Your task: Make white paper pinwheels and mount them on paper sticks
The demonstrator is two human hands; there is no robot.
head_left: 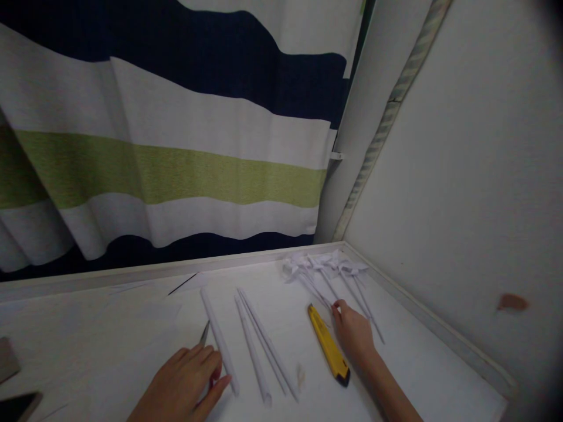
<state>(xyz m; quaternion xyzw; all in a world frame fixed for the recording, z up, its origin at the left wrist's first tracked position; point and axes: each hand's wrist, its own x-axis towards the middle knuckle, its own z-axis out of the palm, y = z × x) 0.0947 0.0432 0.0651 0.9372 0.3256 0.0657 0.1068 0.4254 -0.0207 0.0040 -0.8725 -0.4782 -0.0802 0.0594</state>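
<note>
The right hand (355,331) pinches narrowly at a thin white stem (322,298). The left hand (187,378) curls around a pointed metal tool (204,333).

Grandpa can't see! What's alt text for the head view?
A right hand seems to pinch one of several thin sticks with crumpled white tops; the left hand is beside a white tube. Between the hands, a yellow cutter and more tubes lie on the table; a striped curtain hangs behind.
</note>
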